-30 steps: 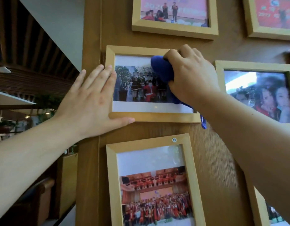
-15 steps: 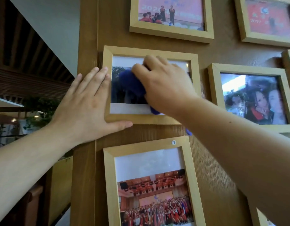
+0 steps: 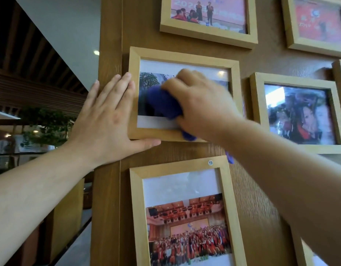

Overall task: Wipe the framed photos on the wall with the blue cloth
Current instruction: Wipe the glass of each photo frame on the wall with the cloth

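Observation:
A light wooden framed photo (image 3: 183, 56) hangs in the middle of the brown wood wall. My right hand (image 3: 202, 104) presses a bunched blue cloth (image 3: 162, 103) against its glass, over the left half of the picture. A corner of the cloth hangs down behind my right wrist. My left hand (image 3: 106, 121) lies flat, fingers spread, on the wall at the frame's left edge, with the thumb stretched under the frame's bottom rail.
More framed photos surround it: one above (image 3: 208, 35), one at the top right (image 3: 317, 43), one to the right (image 3: 298, 77), and a tall one below (image 3: 139, 217) with a round "19" sticker. The wall's left edge (image 3: 108, 208) borders an open hall with plants.
My right hand has slid the cloth from the photo's right side to its left half and lower part. The left hand stays on the frame's left edge. The view has shifted slightly.

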A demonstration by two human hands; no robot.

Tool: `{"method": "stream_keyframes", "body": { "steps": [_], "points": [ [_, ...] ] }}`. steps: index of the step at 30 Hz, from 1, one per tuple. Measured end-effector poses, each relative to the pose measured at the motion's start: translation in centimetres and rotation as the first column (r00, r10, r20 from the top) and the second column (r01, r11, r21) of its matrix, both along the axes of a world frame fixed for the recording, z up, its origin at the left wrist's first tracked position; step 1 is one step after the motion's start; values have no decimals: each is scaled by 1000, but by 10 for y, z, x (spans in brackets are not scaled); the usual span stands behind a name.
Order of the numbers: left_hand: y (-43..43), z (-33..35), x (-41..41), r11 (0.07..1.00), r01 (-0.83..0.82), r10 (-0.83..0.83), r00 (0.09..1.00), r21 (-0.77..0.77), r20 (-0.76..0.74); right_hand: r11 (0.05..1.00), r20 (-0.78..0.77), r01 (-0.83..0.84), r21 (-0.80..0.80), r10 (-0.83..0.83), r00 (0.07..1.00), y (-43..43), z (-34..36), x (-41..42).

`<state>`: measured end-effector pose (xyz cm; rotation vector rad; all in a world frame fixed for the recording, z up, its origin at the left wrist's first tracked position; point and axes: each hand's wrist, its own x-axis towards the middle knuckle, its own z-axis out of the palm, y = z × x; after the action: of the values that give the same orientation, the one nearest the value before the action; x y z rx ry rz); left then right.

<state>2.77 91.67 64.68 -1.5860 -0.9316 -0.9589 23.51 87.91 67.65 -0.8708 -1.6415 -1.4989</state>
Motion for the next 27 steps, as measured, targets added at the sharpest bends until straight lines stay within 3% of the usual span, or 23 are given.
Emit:
{"method": "stream_keyframes", "body": {
  "steps": [3, 9, 16, 22, 27],
  "points": [
    [-1, 0, -2, 1000, 18, -18, 1000, 7, -13, 1000, 138, -12, -7, 13, 990, 4, -14, -20],
    [1, 0, -6, 1000, -1, 1, 1000, 1, -29, 996, 112, 69, -58, -62, 992, -5, -19, 13],
    [5, 1, -6, 1000, -3, 3, 999, 2, -40, 987, -86, 139, -86, -146, 985, -13, -27, 74],
    [5, 1, -5, 1000, -12, 12, 998, -4, -55, 990, -247, 140, -2, -136, 959, -7, -6, 44],
    [5, 2, -6, 1000, -3, 4, 999, 9, -53, 999, -190, 36, -7, -37, 981, -4, 6, -9]
  ]
}}
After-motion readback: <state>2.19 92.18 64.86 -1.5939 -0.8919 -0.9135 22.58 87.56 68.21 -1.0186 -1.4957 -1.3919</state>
